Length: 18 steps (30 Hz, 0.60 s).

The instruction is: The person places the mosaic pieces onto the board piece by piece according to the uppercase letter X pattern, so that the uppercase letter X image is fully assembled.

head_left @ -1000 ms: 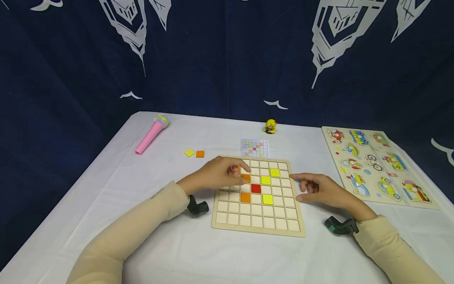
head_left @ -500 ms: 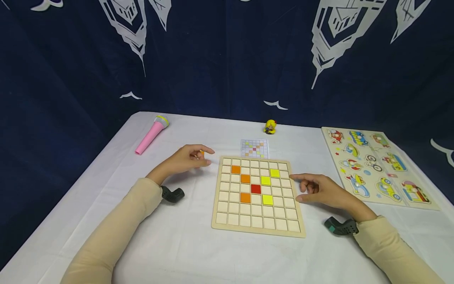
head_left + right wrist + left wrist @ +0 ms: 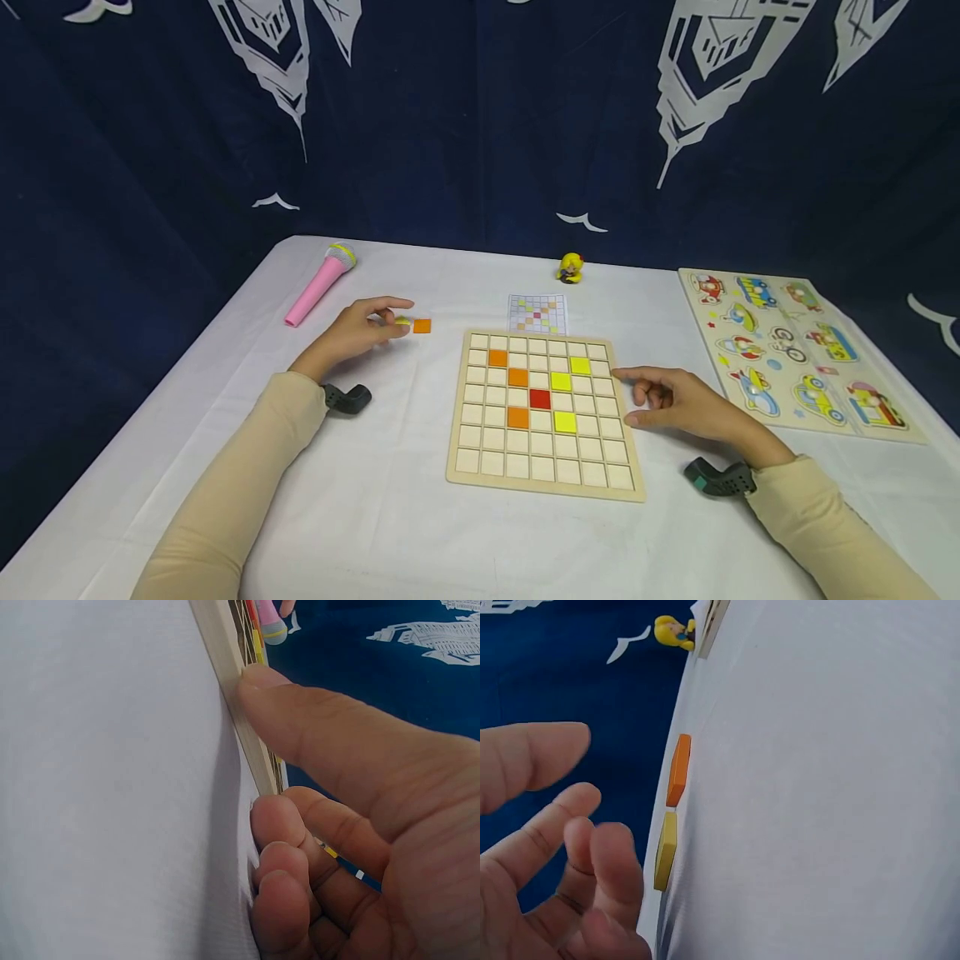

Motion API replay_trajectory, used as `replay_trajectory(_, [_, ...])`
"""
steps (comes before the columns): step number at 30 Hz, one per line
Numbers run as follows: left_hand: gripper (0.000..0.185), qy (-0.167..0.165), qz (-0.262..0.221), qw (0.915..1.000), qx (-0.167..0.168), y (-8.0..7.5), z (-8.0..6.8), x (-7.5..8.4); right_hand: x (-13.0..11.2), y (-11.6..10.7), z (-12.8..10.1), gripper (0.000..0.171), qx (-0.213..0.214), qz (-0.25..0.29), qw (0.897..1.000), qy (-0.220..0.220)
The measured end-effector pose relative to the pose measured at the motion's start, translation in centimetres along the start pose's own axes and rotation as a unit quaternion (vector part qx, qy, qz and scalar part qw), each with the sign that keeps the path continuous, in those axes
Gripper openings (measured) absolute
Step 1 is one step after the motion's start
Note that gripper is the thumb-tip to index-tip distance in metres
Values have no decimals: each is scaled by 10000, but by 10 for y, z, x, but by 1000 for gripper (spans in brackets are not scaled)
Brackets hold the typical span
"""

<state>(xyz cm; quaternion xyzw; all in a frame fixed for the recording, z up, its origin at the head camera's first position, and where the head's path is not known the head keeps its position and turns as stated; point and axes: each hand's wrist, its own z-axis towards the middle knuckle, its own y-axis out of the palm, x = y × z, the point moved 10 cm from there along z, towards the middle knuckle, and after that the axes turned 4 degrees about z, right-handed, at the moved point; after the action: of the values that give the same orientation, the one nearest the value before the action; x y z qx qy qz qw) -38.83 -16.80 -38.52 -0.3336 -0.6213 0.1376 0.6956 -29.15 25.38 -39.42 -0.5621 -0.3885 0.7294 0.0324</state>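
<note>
My left hand hovers by two loose square tiles at the table's back left. In the left wrist view its thumb and fingers stand apart with nothing between them, beside a yellow tile and an orange tile. In the head view the fingers partly cover the yellow one. A wooden grid board lies mid-table, bearing several orange and yellow tiles and a single red tile. At the board's right edge, my right hand touches the rim with thumb and index finger; its other fingers are bent.
Behind the board lies a small printed pattern card, with a yellow-haired figurine farther back. A pink toy microphone lies at the back left. On the right is a picture puzzle board. A dark curtain hangs beyond the table.
My left hand has moved left from above the grid board to beside the loose tiles. An orange tile it covered on the board now shows. The right hand stays put.
</note>
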Motion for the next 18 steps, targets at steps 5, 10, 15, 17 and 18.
replay_trajectory(5, [54,-165,476,9986,162,-4,2,-12,1,0,1,60,13,28,10000,-2])
replay_trajectory(10, [55,-129,1136,9930,289,-5,4,-18,-1,1,1,61,0,42,10000,-75])
replay_trajectory(15, [56,-133,1460,9890,200,-3,5,-19,-1,1,1,61,20,67,10000,-68])
replay_trajectory(17, [57,-153,1578,9872,144,-1,5,-18,-1,0,1,60,40,63,10000,-50])
replay_trajectory(18, [57,-157,1652,9861,127,0,5,-18,-1,0,1,60,35,57,10000,-49])
